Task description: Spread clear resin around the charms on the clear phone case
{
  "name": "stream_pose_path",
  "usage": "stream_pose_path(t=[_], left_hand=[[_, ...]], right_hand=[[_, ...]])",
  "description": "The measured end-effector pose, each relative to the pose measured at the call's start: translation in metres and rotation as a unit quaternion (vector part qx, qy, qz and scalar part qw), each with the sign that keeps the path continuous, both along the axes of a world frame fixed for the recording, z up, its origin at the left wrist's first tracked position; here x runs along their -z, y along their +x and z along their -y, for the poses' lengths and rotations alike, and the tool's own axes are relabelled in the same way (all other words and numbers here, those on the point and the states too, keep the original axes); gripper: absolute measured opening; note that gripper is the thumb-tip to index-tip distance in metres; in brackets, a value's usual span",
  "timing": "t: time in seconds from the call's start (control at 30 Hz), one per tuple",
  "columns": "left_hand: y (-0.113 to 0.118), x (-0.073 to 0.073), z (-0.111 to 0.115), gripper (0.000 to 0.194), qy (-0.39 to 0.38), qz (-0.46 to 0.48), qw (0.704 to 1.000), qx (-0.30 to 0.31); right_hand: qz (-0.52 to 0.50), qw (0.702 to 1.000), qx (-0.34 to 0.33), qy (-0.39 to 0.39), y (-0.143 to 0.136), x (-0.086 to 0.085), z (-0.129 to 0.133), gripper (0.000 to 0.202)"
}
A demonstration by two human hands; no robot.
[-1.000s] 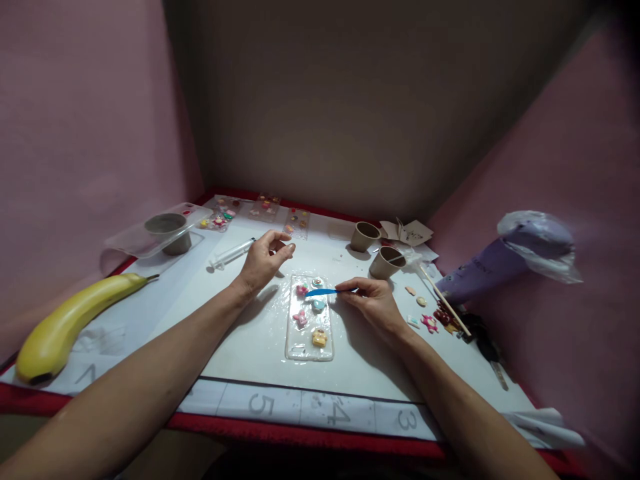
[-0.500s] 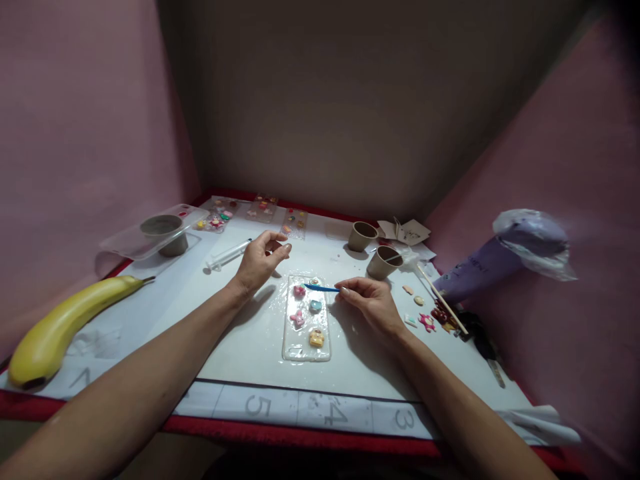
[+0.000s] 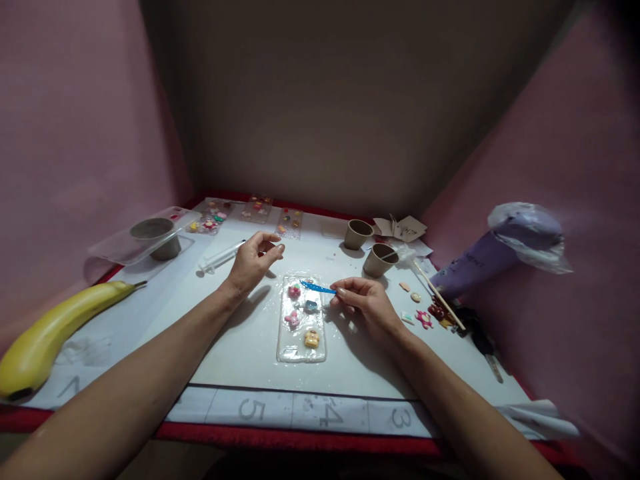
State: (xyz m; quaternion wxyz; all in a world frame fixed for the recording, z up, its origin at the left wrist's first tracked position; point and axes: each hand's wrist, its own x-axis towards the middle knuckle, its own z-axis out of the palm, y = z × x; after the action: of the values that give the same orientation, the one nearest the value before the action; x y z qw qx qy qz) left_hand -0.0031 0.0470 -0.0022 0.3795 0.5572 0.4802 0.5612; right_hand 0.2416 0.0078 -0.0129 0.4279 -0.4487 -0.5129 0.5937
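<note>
1. The bench [image 3: 250, 433], edged in red, carries everything.
2. The yellow banana [image 3: 65, 327] lies at its left side.
3. The left hand [image 3: 253, 263] hovers beyond the case's upper left, grip slightly apart and empty.
4. The right hand [image 3: 367, 300] has its grip clamped on the blue tool.
5. The clear case [image 3: 301, 350], set with charms, lies flat between the forearms.
6. The blue tool [image 3: 320, 288] points left over the case's upper part; contact is unclear.
</note>
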Motion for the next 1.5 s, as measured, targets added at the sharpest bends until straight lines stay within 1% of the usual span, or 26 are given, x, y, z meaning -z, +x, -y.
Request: stream_pose_path(t=[0.23, 0.37, 0.5, 0.67, 0.77, 0.87, 0.93, 1.03, 1.13, 1.23, 1.37, 1.43, 1.5], left_hand=[[0.000, -0.002, 0.000, 0.036, -0.010, 0.004, 1.000, 0.000], [0.000, -0.002, -0.001, 0.036, -0.007, 0.005, 1.000, -0.004], [0.000, -0.001, -0.001, 0.036, -0.006, 0.006, 1.000, -0.003], [-0.002, -0.002, -0.001, 0.035, -0.003, 0.005, 1.000, -0.028], [-0.003, -0.002, -0.002, 0.035, 0.003, 0.018, 0.999, -0.046], [-0.004, -0.003, -0.004, 0.030, 0.026, 0.024, 0.998, -0.061], [-0.005, -0.003, -0.005, 0.026, 0.040, 0.023, 0.997, -0.069], [-0.007, -0.003, -0.005, 0.025, 0.039, 0.017, 0.996, -0.075], [-0.008, -0.001, -0.005, 0.023, 0.044, 0.012, 0.996, -0.080], [-0.009, 0.001, -0.006, 0.020, 0.051, 0.011, 0.995, -0.081], [-0.008, 0.004, -0.007, 0.018, 0.067, -0.003, 0.995, -0.080], [-0.008, 0.003, -0.005, 0.016, 0.074, -0.043, 0.993, -0.085], [-0.006, -0.002, -0.001, 0.015, 0.083, -0.081, 0.989, -0.094]], right_hand=[[0.017, 1.000, -0.008, 0.006, -0.001, -0.002, 0.002, 0.027], [0.021, 0.999, 0.020, 0.026, -0.001, -0.003, 0.003, 0.027], [0.013, 0.995, 0.057, 0.081, -0.001, -0.005, 0.003, 0.023], [0.033, 0.986, 0.053, 0.157, -0.001, 0.000, 0.002, 0.021], [0.075, 0.971, 0.054, 0.219, 0.000, 0.004, 0.004, 0.018], [0.127, 0.953, 0.059, 0.269, 0.000, 0.005, 0.006, 0.016], [0.156, 0.940, 0.062, 0.297, 0.000, 0.004, 0.008, 0.014], [0.184, 0.927, 0.061, 0.321, 0.000, 0.002, 0.010, 0.011], [0.198, 0.926, 0.059, 0.317, -0.001, 0.002, 0.011, 0.008], [0.197, 0.935, 0.060, 0.288, -0.002, 0.002, 0.011, 0.006], [0.107, 0.972, 0.050, 0.202, -0.003, 0.001, 0.008, 0.013], [0.060, 0.986, 0.038, 0.151, -0.003, -0.001, 0.006, 0.018], [0.025, 0.992, 0.028, 0.121, -0.003, -0.003, 0.005, 0.023]])
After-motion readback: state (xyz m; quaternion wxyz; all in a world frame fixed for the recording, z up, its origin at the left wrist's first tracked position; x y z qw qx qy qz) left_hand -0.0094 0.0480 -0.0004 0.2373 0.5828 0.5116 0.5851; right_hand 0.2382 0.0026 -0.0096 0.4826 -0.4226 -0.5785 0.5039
